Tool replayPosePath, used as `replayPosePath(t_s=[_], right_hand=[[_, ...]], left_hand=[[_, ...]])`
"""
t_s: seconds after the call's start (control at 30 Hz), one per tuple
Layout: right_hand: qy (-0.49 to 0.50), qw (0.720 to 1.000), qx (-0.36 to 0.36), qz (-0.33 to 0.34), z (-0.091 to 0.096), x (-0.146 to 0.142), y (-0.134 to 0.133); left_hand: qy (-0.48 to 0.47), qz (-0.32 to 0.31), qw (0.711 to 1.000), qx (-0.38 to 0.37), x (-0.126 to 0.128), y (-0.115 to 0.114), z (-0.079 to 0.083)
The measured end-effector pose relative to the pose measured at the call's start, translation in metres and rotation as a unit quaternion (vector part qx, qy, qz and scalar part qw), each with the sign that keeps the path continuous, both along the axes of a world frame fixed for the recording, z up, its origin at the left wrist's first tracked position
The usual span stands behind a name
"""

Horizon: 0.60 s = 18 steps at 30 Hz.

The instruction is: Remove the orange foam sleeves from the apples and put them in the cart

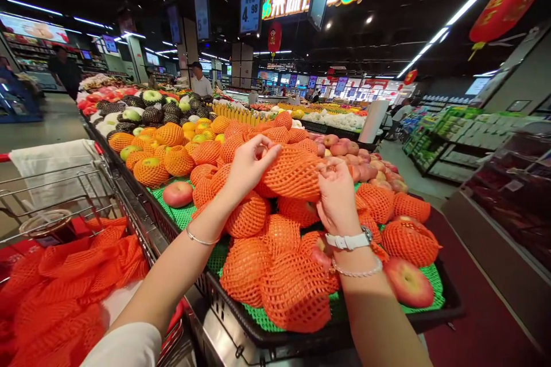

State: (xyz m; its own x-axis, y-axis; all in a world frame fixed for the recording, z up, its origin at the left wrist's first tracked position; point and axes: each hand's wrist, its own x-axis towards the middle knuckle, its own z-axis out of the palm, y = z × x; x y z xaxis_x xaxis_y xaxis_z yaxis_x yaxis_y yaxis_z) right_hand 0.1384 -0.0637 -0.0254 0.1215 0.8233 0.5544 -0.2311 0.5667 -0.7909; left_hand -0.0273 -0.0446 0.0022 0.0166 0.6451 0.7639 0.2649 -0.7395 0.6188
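Over the heap of wrapped fruit, an orange foam net sleeve (293,173) is stretched sideways between my hands. My left hand (253,163) pinches its left end, thumb and fingers closed. At the opposite end, the fingers of my right hand (336,192) are curled and closed on the mesh. The sleeve looks filled out, but I cannot tell what is inside. Below my hands lie several apples in orange nets (295,292). One bare red apple (178,194) sits to the left on the green mat (181,215), and another bare apple (408,282) lies at the right front.
A shopping cart (81,183) stands close on the left, with loose orange net sleeves (73,281) and a lidded drink cup (47,228) in it. The display's black rim (327,337) runs along the front. Unwrapped apples (344,149) are piled behind my right hand.
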Motion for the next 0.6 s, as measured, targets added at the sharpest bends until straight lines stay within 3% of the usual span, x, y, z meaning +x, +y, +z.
replayPosePath(t_s=[0.1, 0.27, 0.33, 0.43, 0.5, 0.6], right_hand=[[-0.039, 0.999, -0.012, 0.011, -0.004, -0.003, 0.000], [-0.158, 0.986, 0.050, -0.018, -0.002, -0.003, -0.008], [-0.267, 0.959, 0.088, -0.035, 0.000, -0.001, -0.013], [-0.415, 0.895, 0.157, -0.050, 0.002, 0.001, -0.016], [-0.461, 0.866, 0.184, -0.059, 0.001, 0.002, -0.015], [-0.487, 0.844, 0.201, -0.098, -0.002, 0.005, -0.012]], left_hand=[[-0.045, -0.042, 0.998, 0.004, 0.004, -0.002, 0.001], [-0.152, -0.113, 0.982, -0.013, 0.002, -0.001, 0.003], [-0.164, -0.127, 0.978, -0.033, -0.001, 0.003, 0.004], [-0.163, -0.116, 0.980, -0.017, -0.006, 0.008, 0.005], [-0.159, -0.112, 0.981, 0.014, -0.011, 0.008, 0.006], [-0.150, -0.148, 0.977, 0.033, -0.017, 0.005, 0.009]])
